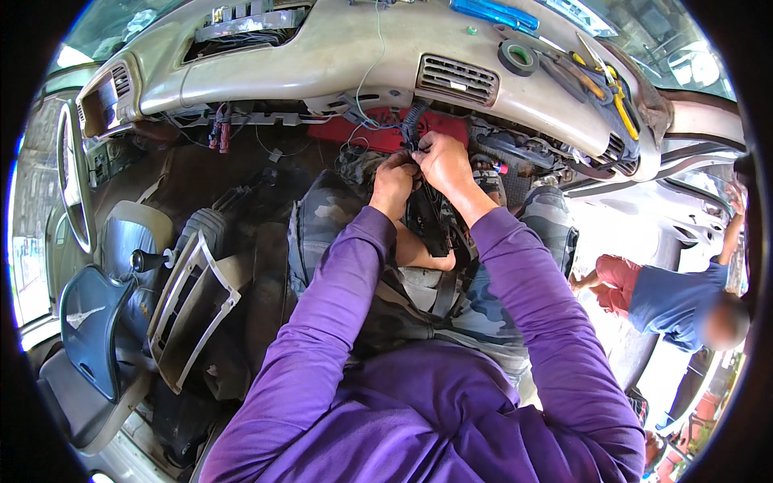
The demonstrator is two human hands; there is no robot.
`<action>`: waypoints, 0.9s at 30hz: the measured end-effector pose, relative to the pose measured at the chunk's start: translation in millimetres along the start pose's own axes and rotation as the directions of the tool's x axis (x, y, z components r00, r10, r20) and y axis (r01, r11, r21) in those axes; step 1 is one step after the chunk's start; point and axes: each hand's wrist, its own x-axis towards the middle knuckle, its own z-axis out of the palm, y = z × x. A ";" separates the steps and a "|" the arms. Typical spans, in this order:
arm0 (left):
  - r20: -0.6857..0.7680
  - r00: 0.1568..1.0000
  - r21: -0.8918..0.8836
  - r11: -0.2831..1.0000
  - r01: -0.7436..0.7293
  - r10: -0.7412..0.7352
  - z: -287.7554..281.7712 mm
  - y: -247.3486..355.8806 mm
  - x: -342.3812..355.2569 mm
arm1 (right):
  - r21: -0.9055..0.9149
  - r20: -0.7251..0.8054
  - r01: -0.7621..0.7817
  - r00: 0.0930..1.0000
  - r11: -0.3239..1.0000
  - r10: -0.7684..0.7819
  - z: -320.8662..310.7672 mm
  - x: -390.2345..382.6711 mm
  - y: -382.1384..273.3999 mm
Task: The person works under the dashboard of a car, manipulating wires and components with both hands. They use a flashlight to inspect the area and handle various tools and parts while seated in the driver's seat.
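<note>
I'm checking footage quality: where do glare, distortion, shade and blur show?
All in the head view: glare whites out part of the doorway at right; the fisheye bows the dashboard; shade darkens the footwell; the bystander's head is blurred; left hand and right hand look fairly clear.

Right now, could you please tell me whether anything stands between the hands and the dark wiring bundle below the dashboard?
Nothing visible does: the left hand and right hand both have a closed grip at the dark wiring bundle. The red panel lies behind, not in the way. Exact contact points are hidden.
</note>
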 end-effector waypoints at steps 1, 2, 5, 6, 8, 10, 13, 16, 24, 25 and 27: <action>-0.007 1.000 0.015 0.999 -0.029 0.029 2.4 -0.8 -0.4 | 0.032 -0.021 0.015 1.000 0.999 -0.014 2.0 -1.3 3.5; -0.013 0.998 0.031 0.998 -0.058 0.058 5.0 -0.8 -0.2 | 0.093 -0.010 0.016 1.000 0.995 -0.015 2.4 -1.4 7.7; -0.059 0.986 0.075 0.986 -0.151 0.155 3.4 -9.5 -3.0 | 0.206 0.024 0.030 0.999 0.978 -0.036 -1.2 -7.1 13.4; -0.075 0.979 0.093 0.978 -0.184 0.192 5.1 -8.3 -4.4 | 0.199 0.029 0.048 0.998 0.979 -0.055 -3.5 -10.6 12.8; -0.116 0.971 0.106 0.975 -0.197 0.209 13.2 -9.8 -9.1 | 0.191 0.025 0.104 0.994 0.976 -0.111 -7.5 -16.4 10.8; -0.124 0.966 0.131 0.969 -0.209 0.226 17.5 -7.9 -12.6 | 0.188 0.008 0.174 0.984 0.967 -0.179 -11.5 -22.2 9.3; -0.112 0.958 0.221 0.946 -0.236 0.265 14.2 -4.0 -11.9 | 0.038 0.083 0.248 0.965 0.968 -0.250 -18.1 -22.4 8.6; -0.151 0.936 0.368 0.897 -0.246 0.318 10.5 -8.4 -4.7 | 0.304 0.126 0.173 0.967 0.937 -0.220 -16.9 -12.9 25.8; -0.270 0.834 0.706 0.687 -0.169 0.482 12.5 -11.9 4.4 | 0.033 0.115 0.038 0.993 0.999 -0.041 14.8 -14.9 37.6; -0.284 0.820 0.698 0.693 -0.178 0.497 12.4 -11.8 5.7 | 0.048 0.085 0.023 0.996 0.999 -0.027 18.5 -14.5 38.2; -0.310 0.794 0.681 0.705 -0.199 0.523 13.7 -10.9 6.5 | 0.099 0.066 0.003 0.998 0.995 -0.009 22.0 -13.4 41.2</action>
